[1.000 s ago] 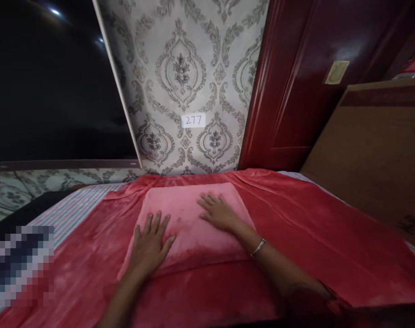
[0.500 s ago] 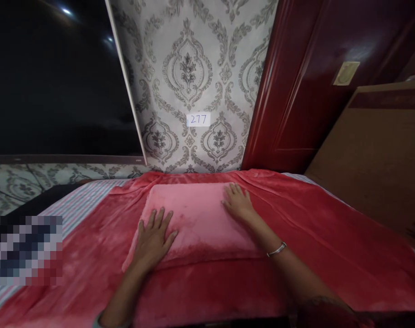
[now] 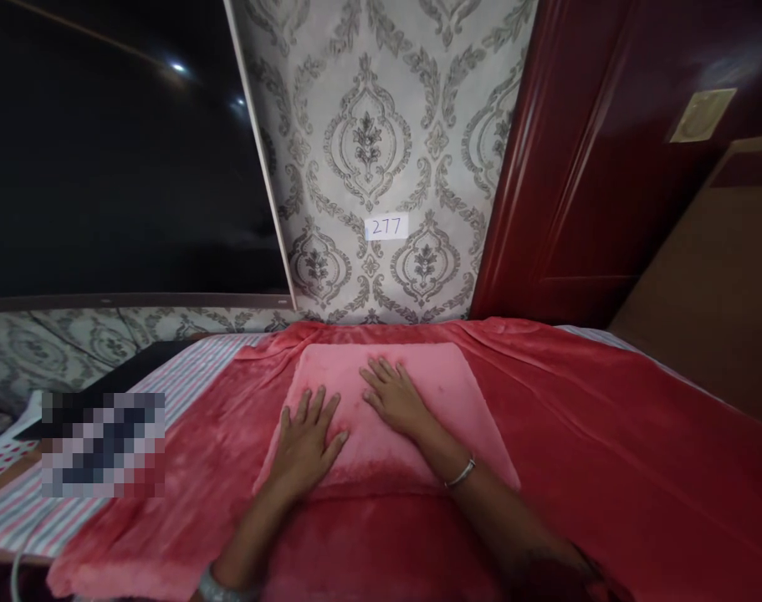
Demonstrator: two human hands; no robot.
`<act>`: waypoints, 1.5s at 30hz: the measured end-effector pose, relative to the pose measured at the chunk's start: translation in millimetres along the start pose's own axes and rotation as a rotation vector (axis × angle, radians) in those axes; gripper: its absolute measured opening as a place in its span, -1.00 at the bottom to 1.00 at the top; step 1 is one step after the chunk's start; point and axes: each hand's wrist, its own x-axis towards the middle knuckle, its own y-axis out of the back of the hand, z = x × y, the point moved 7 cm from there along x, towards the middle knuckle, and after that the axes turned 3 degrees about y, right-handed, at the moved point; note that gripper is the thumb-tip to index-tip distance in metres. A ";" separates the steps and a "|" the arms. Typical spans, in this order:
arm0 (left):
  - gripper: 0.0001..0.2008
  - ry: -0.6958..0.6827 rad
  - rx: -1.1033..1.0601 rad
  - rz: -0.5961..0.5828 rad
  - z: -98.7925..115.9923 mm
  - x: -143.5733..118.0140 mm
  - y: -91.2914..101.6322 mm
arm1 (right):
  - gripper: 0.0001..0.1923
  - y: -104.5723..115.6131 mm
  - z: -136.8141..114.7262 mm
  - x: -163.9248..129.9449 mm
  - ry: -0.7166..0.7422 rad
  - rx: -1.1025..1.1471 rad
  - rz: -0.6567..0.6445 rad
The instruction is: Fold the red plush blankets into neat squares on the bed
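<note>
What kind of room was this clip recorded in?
Most likely a bedroom. Both hands, left hand and right hand, lie flat on a folded pink cloth atop a red blanket spread over a striped mattress, beside patterned wallpaper and a dark red door.

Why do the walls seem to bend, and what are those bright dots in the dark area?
Head view: wide-lens distortion slants the white window frame and glossy red door; the dots are lamp glare on dark glass; a pixelated patch hides something at left; both hands stay fairly sharp.
</note>
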 end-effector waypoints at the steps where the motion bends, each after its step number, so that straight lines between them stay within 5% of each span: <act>1: -0.37 -0.007 -0.005 -0.013 0.6 1.7 2.6 | -0.48 0.8 2.4 -1.6 0.001 0.030 0.040; 6: -0.39 -0.222 -0.080 -0.105 31.2 32.8 23.2 | -0.55 19.2 17.0 -7.2 -0.049 0.221 0.366; 9: -0.44 -0.407 -0.150 -0.243 54.1 64.5 24.5 | -0.65 23.9 19.5 -11.4 -0.026 0.218 0.461; 11: -0.45 -0.399 -0.155 -0.314 51.5 88.9 17.3 | -0.71 24.3 21.0 -13.4 -0.031 0.188 0.486; 20: -0.38 -0.102 -0.181 -0.162 -49.3 154.5 -23.2 | -0.78 14.5 20.9 -9.2 -0.041 0.110 0.363; 25: -0.37 -0.019 -0.204 -0.126 -76.4 161.3 -39.3 | -0.79 12.0 21.7 -8.3 -0.037 0.103 0.325; 33: -0.33 0.042 -0.157 -0.170 -57.5 149.5 -5.2 | -0.75 16.0 23.7 -10.0 -0.084 0.107 0.310; 36: -0.35 -0.047 -0.146 -0.167 -21.4 111.7 7.3 | -0.75 16.1 24.4 -10.5 -0.088 0.116 0.303; 39: -0.38 -0.293 -0.135 -0.175 18.9 56.9 2.6 | -0.74 15.7 25.0 -10.6 -0.091 0.111 0.300; 42: -0.38 -0.271 -0.096 -0.118 21.7 23.4 -6.2 | -0.76 14.9 25.3 -10.3 -0.085 0.108 0.302; 45: -0.39 -0.196 -0.058 -0.052 13.2 19.1 -6.2 | -0.77 14.5 25.4 -10.3 -0.066 0.113 0.331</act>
